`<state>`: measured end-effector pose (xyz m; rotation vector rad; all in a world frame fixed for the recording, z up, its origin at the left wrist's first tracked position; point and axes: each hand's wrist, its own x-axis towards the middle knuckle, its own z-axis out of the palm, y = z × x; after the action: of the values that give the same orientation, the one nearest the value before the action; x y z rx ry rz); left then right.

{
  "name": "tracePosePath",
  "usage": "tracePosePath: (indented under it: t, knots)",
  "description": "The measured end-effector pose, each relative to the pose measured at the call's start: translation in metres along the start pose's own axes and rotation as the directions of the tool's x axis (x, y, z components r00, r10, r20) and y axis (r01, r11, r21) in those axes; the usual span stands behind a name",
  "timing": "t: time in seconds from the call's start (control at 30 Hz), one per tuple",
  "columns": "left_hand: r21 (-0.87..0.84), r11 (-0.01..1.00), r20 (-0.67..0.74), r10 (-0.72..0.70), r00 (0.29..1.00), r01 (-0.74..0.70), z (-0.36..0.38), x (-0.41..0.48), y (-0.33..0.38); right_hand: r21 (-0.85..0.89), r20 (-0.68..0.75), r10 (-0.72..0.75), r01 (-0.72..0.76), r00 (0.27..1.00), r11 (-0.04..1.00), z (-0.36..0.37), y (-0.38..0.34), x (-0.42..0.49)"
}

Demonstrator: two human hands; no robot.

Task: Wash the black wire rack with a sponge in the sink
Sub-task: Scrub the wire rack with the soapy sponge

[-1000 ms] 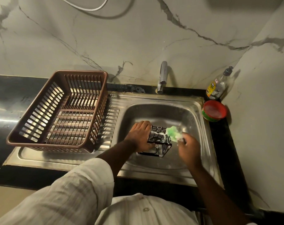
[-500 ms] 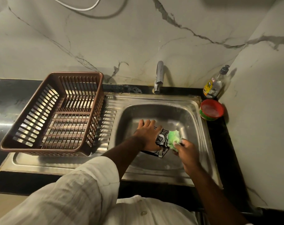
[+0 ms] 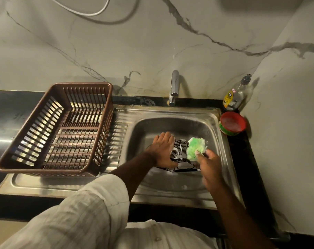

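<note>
The black wire rack (image 3: 180, 151) stands in the steel sink (image 3: 222, 159), streaked with white foam. My left hand (image 3: 163, 150) lies over its left side, thumb curled round the near edge, steadying it. My right hand (image 3: 209, 165) pinches a foamy green sponge (image 3: 196, 147) and holds it against the rack's right side. Much of the rack is hidden under both hands.
A brown plastic dish basket (image 3: 55, 130) sits on the drainboard at the left. The tap (image 3: 174, 88) stands behind the basin. A soap bottle (image 3: 235, 97) and a red tub (image 3: 232, 124) occupy the back right corner beside the wall.
The sponge has slid from the rack's top right down its right side and back up. My left hand shifted slightly on the rack, which has turned a little.
</note>
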<state>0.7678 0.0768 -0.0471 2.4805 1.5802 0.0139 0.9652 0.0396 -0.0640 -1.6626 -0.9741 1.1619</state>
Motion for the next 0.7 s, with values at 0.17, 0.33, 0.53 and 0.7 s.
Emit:
tracePosePath:
  t: [0.17, 0.33, 0.53, 0.7]
  knots:
    - [-0.117, 0.991, 0.096, -0.05, 0.994, 0.061, 0.009, -0.009, -0.005, 0.02, -0.182, -0.096, 0.102, 0.979, 0.995, -0.012, -0.012, -0.002]
    - [-0.22, 0.971, 0.116, -0.075, 0.99, 0.099, 0.012, -0.016, -0.013, -0.042, -0.178, -0.093, 0.086, 0.98, 0.995, -0.015, -0.008, 0.003]
    - [-0.272, 0.954, 0.089, -0.106, 0.99, 0.126, 0.015, -0.023, -0.021, -0.237, -0.086, -0.17, 0.146, 0.982, 0.96, -0.008, -0.003, 0.004]
    - [-0.248, 0.955, 0.171, -0.122, 0.978, 0.163, 0.014, -0.025, -0.025, -0.406, -0.004, -0.29, 0.264, 0.957, 0.875, 0.005, -0.017, 0.0]
